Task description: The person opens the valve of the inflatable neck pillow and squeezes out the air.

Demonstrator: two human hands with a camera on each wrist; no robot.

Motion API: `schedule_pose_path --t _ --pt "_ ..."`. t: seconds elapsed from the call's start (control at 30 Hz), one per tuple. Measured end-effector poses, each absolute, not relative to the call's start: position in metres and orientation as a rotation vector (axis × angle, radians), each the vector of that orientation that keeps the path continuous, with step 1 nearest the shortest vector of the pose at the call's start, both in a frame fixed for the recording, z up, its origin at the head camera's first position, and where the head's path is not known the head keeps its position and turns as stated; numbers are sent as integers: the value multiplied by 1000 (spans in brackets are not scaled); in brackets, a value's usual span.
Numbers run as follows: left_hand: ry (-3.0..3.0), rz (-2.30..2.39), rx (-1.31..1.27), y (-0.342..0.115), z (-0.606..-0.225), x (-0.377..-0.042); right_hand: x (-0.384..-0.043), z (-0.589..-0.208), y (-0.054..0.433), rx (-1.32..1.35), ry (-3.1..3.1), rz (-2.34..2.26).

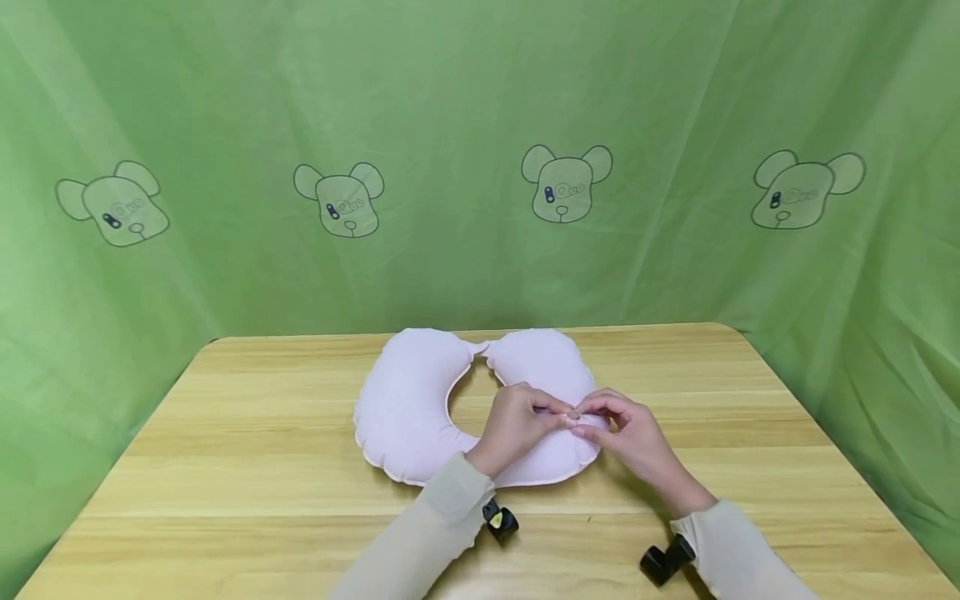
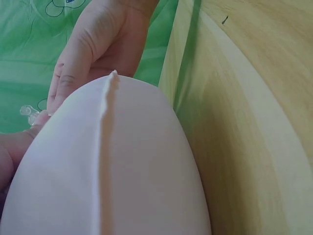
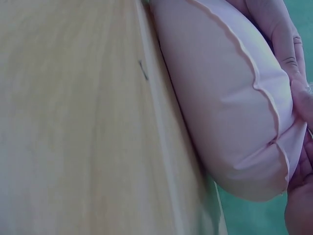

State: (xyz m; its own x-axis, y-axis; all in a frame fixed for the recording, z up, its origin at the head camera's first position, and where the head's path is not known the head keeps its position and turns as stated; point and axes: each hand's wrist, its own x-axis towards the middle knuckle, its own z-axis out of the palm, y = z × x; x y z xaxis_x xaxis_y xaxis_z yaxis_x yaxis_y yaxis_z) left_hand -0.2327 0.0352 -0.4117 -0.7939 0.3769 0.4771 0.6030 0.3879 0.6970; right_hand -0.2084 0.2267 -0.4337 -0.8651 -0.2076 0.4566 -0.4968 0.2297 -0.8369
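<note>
A pale pink U-shaped inflatable neck pillow point(image 1: 408, 400) lies on the table with its opening toward the back. Both hands meet over its right arm at a small clear plastic air valve point(image 2: 29, 113). My left hand point(image 1: 517, 423) comes across the pillow and pinches the valve between thumb and fingers. From the right, my right hand point(image 1: 633, 433) pinches at the same spot, fingertips almost touching the left ones. The pillow looks puffed up, with a wavy seam round its edge. Fingers hide most of the valve in the head view.
The wooden table point(image 1: 225, 467) extends on all sides of the pillow. A green curtain point(image 1: 450, 100) with printed bear heads hangs behind and at both sides. Black wrist devices point(image 1: 667, 560) are strapped at the sleeves. A small dark mark point(image 2: 225, 20) shows on the tabletop.
</note>
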Motion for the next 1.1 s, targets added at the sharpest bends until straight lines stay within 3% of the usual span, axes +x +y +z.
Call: schedule_pose_path --t 0.43,0.67,1.1 --pt "-2413 -1422 -829 32 -413 -234 -195 -414 208 573 -2239 1503" --pt "-2449 -1463 -782 27 -417 -235 -207 -431 214 553 -2250 1530" --pt "-2446 -1576 -836 23 -434 -238 -198 -418 205 470 -2353 1562"
